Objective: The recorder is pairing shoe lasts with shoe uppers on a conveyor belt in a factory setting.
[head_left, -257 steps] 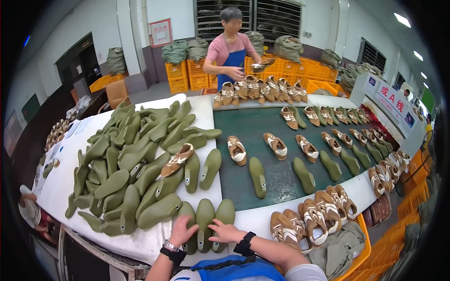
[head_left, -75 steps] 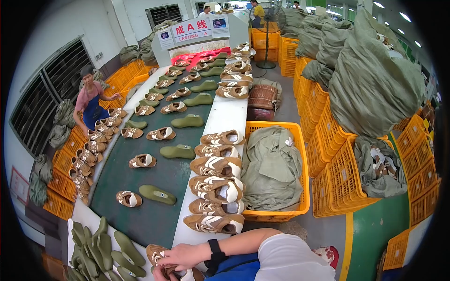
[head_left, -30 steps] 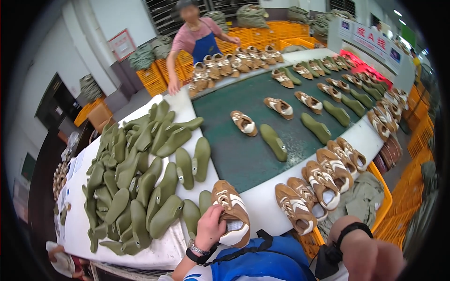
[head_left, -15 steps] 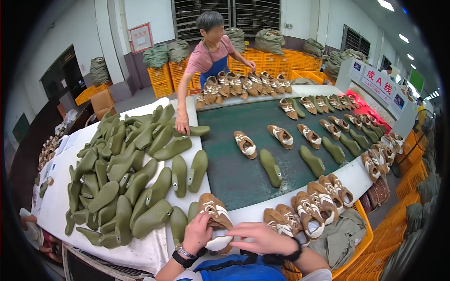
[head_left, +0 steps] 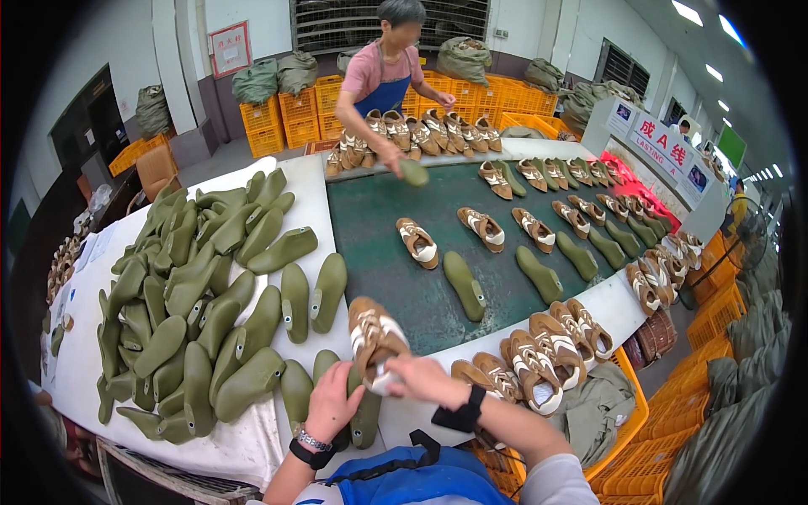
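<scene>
My right hand [head_left: 425, 380] is closed on the heel end of a brown and white sneaker [head_left: 376, 335], held toe-away above the table's near edge. Just left of it, my left hand [head_left: 331, 399] has its thumb and fingers around a green shoe last [head_left: 366, 418], partly hidden by the hand. Two more lasts lie beside that hand, a near green last [head_left: 295, 389] and another green last [head_left: 326, 364]. A large heap of green lasts [head_left: 194, 286] covers the table's left part. Several brown sneakers [head_left: 534, 362] stand in a row to my right.
On the dark green surface [head_left: 362, 219] sit rows of sneakers and lasts. Across it, a person [head_left: 383, 80] in a pink shirt and blue apron holds a green last [head_left: 413, 173]. Orange crates [head_left: 682, 421] and a crate with grey cloth [head_left: 602, 404] flank my right.
My right hand has shifted to the sneaker's heel. My left hand has left the sneaker for a last. The person opposite has carried a last from the heap over the green surface.
</scene>
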